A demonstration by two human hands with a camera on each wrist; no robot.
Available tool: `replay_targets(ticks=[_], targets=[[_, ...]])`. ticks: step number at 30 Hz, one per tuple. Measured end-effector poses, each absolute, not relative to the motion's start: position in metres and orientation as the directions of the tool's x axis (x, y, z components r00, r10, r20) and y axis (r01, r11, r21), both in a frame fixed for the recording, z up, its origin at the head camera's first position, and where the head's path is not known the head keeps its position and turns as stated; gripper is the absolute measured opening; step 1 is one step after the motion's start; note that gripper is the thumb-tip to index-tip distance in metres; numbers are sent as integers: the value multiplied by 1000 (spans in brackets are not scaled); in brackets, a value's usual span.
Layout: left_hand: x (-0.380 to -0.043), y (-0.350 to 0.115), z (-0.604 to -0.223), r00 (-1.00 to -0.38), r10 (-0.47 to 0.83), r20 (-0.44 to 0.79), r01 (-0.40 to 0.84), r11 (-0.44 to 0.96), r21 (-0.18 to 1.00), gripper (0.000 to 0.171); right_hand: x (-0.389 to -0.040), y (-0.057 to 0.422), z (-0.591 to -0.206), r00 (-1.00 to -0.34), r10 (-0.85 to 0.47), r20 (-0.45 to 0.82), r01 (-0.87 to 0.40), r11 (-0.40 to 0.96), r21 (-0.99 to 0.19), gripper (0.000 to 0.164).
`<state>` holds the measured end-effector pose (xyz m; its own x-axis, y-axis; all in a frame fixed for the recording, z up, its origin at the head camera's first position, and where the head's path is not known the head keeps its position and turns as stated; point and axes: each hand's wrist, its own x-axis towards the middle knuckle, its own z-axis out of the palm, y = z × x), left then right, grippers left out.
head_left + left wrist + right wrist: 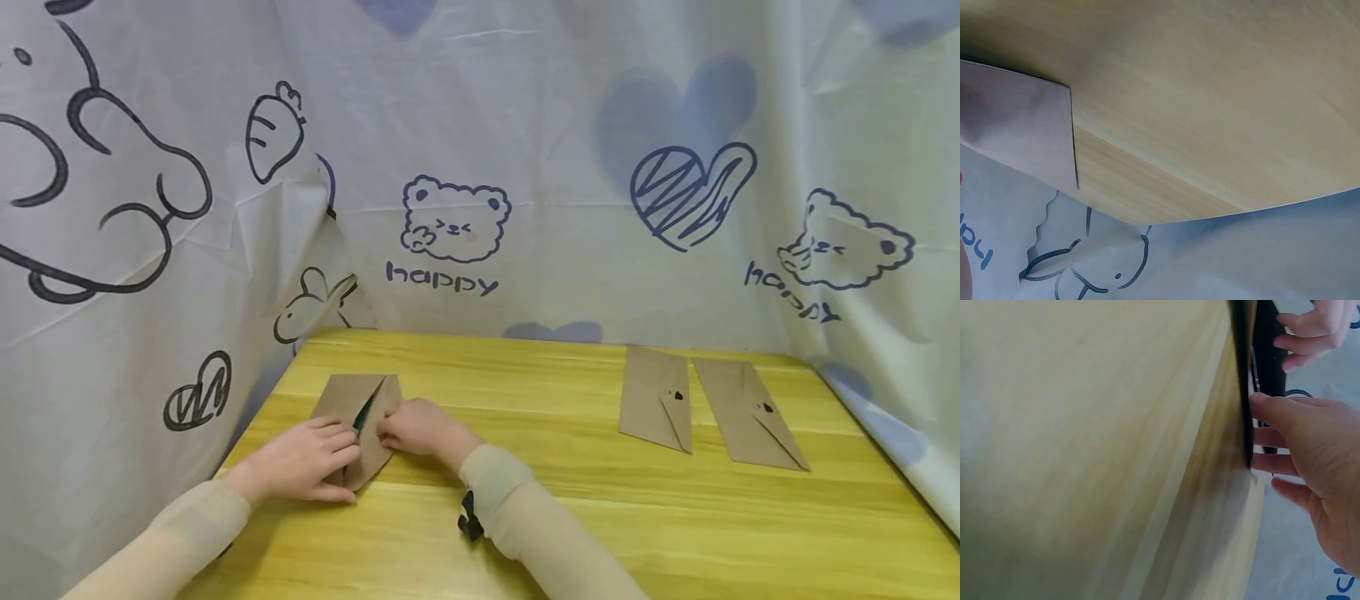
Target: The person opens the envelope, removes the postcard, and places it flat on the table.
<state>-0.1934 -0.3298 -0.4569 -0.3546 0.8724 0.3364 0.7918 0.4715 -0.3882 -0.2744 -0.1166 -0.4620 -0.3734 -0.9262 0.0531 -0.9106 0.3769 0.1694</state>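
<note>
A brown paper envelope (351, 393) lies at the left of the table, its right flap lifted. Through the slanting gap shows something dark green (363, 415) inside. My left hand (318, 458) rests over the envelope's lower left part with extended fingers. At the right edge, my right hand (420, 427) pinches the flap between thumb and fingers. The right wrist view shows the right hand (1329, 456) gripping the dark-looking flap, with the left hand (1319, 328) beyond it. One corner of the envelope (1029, 125) appears in the left wrist view.
Two more brown envelopes (651, 396) (738, 400) lie side by side at the back right of the yellow wooden table (525, 408), each with a small dark mark. A white printed curtain (555, 242) hangs along the back and sides of the table.
</note>
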Motion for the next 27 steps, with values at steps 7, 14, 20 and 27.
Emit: replay_targets(ticks=[7, 14, 20, 27], targets=[[-193, -330, -462, -361, 878, 316, 781, 469, -411, 48, -276, -123, -464, -378, -924, 60, -895, 382, 230, 21], [-192, -332, -460, -350, 877, 330, 776, 469, -421, 48, -276, -127, -467, -318, -945, 75, -912, 327, 247, 33], [-191, -332, -459, -363, 875, 322, 772, 475, -422, 48, -276, -127, -469, -312, -949, 37, -933, 313, 175, 40], [-190, -332, -460, -375, 873, 312, 765, 482, -427, 48, -275, -127, -469, -341, -939, -44, -938, 338, 76, 46]])
